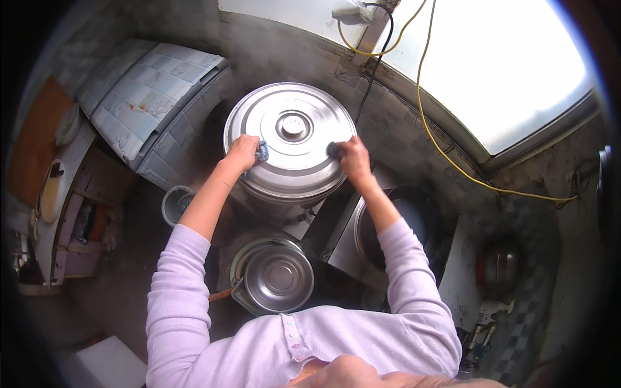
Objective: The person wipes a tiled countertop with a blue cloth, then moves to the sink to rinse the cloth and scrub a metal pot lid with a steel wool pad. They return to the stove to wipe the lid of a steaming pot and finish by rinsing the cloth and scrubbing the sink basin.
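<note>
A large round metal lid [308, 104] with a central knob [293, 125] covers a big pot or steamer [291, 198] in front of me. My left hand [244, 153] is at the lid's near left edge, fingers closed on a bunched blue patterned cloth [262, 151]. Opposite it, at the right edge, my right hand [355, 157] grips a small dark object [333, 150], perhaps another cloth. My fingers hide how the lid's edge is held. Whether the lid rests fully on the pot cannot be told.
Steam drifts behind the pot. Below it, a steel basin [280, 277] sits over other containers. A stove with a dark wok [412, 218] is on the right. Left are a tile-patterned cabinet [155, 94] and a grey bucket [170, 206]. A yellow cable [427, 121] hangs by the window.
</note>
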{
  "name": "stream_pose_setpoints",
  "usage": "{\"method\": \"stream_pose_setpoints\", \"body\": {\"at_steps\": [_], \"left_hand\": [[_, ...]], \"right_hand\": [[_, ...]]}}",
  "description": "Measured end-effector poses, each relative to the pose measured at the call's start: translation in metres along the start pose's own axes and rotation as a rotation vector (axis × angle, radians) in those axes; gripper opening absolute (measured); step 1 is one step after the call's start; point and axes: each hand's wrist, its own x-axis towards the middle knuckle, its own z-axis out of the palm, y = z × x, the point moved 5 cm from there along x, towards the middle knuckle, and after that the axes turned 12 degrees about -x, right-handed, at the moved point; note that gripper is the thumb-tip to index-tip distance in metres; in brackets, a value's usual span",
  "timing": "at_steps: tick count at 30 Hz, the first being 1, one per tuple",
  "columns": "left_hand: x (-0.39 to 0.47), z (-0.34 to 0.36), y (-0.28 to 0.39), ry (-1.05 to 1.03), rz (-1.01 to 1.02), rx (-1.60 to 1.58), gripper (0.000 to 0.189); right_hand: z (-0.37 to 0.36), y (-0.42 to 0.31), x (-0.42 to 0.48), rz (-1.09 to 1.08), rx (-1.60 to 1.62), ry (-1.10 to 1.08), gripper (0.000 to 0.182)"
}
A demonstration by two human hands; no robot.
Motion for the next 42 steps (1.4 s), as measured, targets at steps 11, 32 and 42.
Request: {"method": "stream_pose_setpoints", "body": {"at_steps": [11,32,42], "left_hand": [[-0.008,-0.003,0.003,0.042,0.041,-0.012,0.023],[-0.023,0.001,-0.007,0.116,0.051,-0.002,0.011],[-0.021,0.007,-0.002,0.173,0.092,0.034,0.009]], "right_hand": [[0.022,0.014,0.017,0.072,-0.054,0.027,0.019],[0.058,-0.033,0.040,-0.220,0.078,-0.149,0.022],[0.091,-0.093,0.092,-0.240,0.162,-0.186,0.024]]}}
